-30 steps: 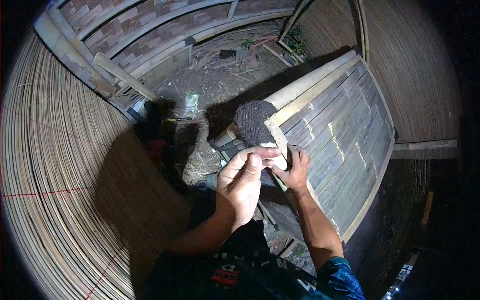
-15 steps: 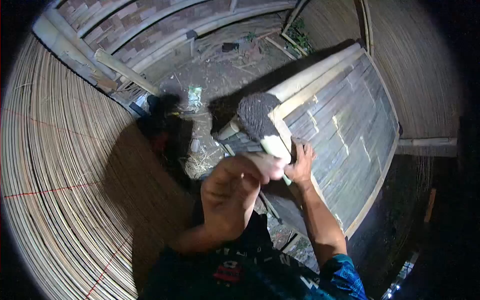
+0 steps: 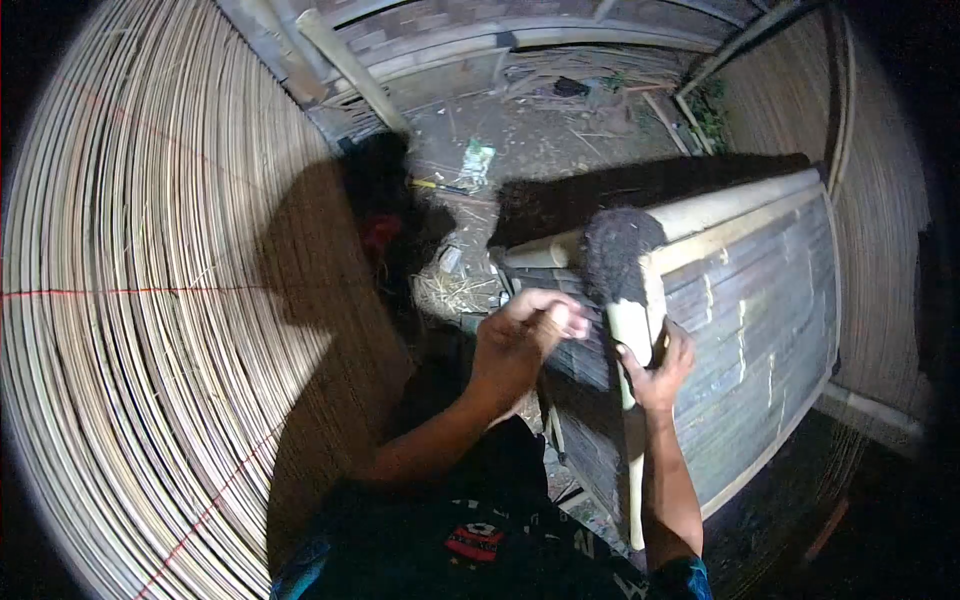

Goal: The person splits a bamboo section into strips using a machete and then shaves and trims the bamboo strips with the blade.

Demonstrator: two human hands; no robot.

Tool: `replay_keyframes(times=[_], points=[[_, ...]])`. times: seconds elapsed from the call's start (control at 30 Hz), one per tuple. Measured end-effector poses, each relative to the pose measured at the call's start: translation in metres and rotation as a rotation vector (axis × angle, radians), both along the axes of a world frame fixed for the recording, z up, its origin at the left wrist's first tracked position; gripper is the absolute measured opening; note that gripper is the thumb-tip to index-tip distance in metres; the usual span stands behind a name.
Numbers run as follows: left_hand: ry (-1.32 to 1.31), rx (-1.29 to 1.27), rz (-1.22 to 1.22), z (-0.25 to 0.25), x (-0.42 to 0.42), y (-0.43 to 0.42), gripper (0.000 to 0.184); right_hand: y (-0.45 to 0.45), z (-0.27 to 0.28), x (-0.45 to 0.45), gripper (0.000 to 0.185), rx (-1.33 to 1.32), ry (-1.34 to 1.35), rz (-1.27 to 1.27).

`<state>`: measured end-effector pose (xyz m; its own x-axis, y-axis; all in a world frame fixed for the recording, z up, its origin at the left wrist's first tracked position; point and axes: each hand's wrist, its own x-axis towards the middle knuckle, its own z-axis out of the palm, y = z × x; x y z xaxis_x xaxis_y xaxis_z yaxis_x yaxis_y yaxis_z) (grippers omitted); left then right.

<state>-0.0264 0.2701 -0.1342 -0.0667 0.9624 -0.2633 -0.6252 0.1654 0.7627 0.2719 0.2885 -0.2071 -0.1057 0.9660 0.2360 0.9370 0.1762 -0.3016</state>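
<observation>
A bamboo-framed panel (image 3: 765,320) of dark slats stands tilted before me. Dark fibre cord (image 3: 618,250) is wound thickly round its near corner, where the poles meet. Below the winding, a pale bamboo pole (image 3: 629,328) comes out, and my right hand (image 3: 658,372) grips it with the thumb on the near side and fingers on the panel side. Just left of the pole is my left hand (image 3: 530,328), raised, with its fingers curled and pinched together. Whatever is between those fingertips is too small and blurred to make out.
A wall of thin vertical strips (image 3: 150,300) with red strings rises close on my left. On the dirt floor lie a yellow-handled tool (image 3: 440,186), a crumpled wrapper (image 3: 476,165) and straw (image 3: 452,292). A bamboo pole (image 3: 350,70) leans at the back left.
My view has swung, so the panel and wound corner sit further right. My left hand has drawn away from the pole to its left; my right hand still holds the pole.
</observation>
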Motion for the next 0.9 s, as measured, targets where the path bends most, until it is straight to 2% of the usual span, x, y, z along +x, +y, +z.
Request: replay_keyframes(times=[0.07,0.13,0.17,0.2,0.27,0.3,0.37,0.4,0.47,0.5,0.57,0.63,0.7,0.73,0.77,0.9], points=[[-0.146,0.024,0.245,-0.069,-0.011,0.000,0.022,0.000,0.002,-0.001,0.084,-0.042,-0.028,0.013],[0.021,-0.252,0.350,-0.123,-0.037,-0.004,0.025,-0.002,0.000,-0.004,0.084,-0.038,-0.012,0.007],[-0.134,-0.240,0.365,-0.177,-0.057,-0.012,0.028,-0.001,-0.007,0.001,0.086,-0.003,-0.048,0.050],[0.049,-0.439,0.426,-0.183,-0.072,-0.011,0.030,-0.001,-0.009,0.000,0.089,-0.059,-0.013,0.029],[0.175,-0.525,0.580,-0.259,-0.105,-0.030,0.031,0.004,-0.001,-0.016,0.085,0.006,-0.215,0.021],[0.177,-0.539,0.595,-0.288,-0.122,-0.035,0.031,0.012,-0.005,-0.019,0.087,0.027,-0.172,0.025],[0.118,-0.804,0.737,-0.337,-0.150,-0.044,0.035,0.039,-0.007,-0.042,0.097,0.038,-0.121,0.038],[0.120,-0.828,0.725,-0.367,-0.159,-0.048,0.035,0.061,-0.002,-0.057,0.101,0.022,-0.169,0.028],[0.187,-0.653,0.693,-0.424,-0.177,-0.046,0.042,0.107,0.006,-0.100,0.103,0.013,-0.141,0.103],[0.191,-0.677,0.690,-0.439,-0.183,-0.032,0.042,0.105,-0.012,-0.075,0.104,-0.019,-0.197,0.001],[0.282,-0.943,0.696,-0.463,-0.200,0.019,0.049,0.111,-0.044,-0.052,0.104,-0.055,-0.262,-0.103],[0.609,-0.797,0.552,-0.523,-0.231,0.066,0.052,0.120,-0.053,-0.079,0.104,-0.059,-0.242,-0.050],[1.055,-0.697,0.285,-0.570,-0.264,0.118,0.053,0.127,-0.064,-0.096,0.104,-0.077,-0.268,-0.074],[1.200,-0.869,0.274,-0.569,-0.254,0.159,0.047,0.136,-0.072,-0.111,0.104,-0.072,-0.288,-0.089],[1.333,-0.750,0.209,-0.605,-0.276,0.183,0.047,0.143,-0.084,-0.117,0.104,-0.071,-0.297,-0.092],[1.532,-0.581,0.050,-0.739,-0.321,0.242,0.046,0.154,-0.112,-0.113,0.104,-0.118,-0.379,-0.143]])
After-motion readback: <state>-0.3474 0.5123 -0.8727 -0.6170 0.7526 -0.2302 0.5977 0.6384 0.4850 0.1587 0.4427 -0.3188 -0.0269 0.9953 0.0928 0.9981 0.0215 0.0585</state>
